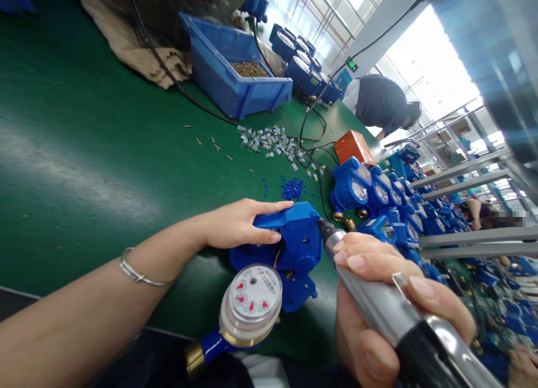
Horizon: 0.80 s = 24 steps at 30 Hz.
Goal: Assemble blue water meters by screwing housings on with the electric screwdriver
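My left hand (244, 225) rests on a blue plastic meter housing (300, 236), thumb and forefinger spread along its near and far sides. In my right hand (378, 298) is a silver power screwdriver (370, 292), fingers wrapped around its barrel. Its dark tip meets the housing's right corner; whether a screw sits under it is too small to tell. Closer to me lies a water meter (256, 292) with a white dial and red pointers, on a blue pipe body with a brass end. A thin yellow wire shows between meter and housing.
Beyond the housing lie small blue caps (293, 189) and clear plastic pieces (273, 140). A blue bin (235, 96) holds brass-coloured screws. Black cables cross near an orange box (354, 147). Rows of blue meters (357, 186) stand at the right. A person (378, 102) bends over the table's far end.
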Each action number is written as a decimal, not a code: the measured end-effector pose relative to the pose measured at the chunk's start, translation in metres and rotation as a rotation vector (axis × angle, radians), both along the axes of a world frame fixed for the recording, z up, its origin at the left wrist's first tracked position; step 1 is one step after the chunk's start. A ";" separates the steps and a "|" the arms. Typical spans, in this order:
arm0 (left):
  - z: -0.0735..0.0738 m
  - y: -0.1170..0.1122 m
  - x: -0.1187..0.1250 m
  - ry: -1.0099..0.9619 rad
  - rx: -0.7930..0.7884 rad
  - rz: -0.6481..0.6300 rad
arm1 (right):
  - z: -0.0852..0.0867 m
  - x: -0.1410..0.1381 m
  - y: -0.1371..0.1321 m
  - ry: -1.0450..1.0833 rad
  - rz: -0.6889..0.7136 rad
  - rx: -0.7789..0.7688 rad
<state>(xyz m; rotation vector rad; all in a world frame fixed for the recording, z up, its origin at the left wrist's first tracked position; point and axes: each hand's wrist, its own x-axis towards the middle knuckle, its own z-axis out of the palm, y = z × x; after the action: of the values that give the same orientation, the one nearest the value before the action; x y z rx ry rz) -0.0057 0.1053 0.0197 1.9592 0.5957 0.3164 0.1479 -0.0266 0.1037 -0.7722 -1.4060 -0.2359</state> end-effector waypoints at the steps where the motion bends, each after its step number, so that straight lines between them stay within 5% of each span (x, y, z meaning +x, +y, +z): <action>1: 0.000 0.000 0.000 0.000 0.000 0.000 | -0.001 0.000 0.000 -0.001 0.009 -0.007; 10: -0.001 0.000 -0.002 -0.025 -0.007 0.001 | -0.005 0.005 -0.013 -0.080 0.040 -0.101; 19: 0.000 -0.001 -0.003 -0.096 -0.096 -0.033 | -0.008 0.008 0.000 0.014 0.086 -0.019; 24: 0.015 0.005 0.012 -0.063 -0.017 0.010 | -0.003 -0.001 0.000 0.031 0.082 0.028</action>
<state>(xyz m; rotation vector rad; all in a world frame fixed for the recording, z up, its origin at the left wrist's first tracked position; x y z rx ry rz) 0.0064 0.1105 0.0346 1.9231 0.5655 0.3763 0.1468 -0.0265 0.1005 -0.6913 -1.3993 -0.1790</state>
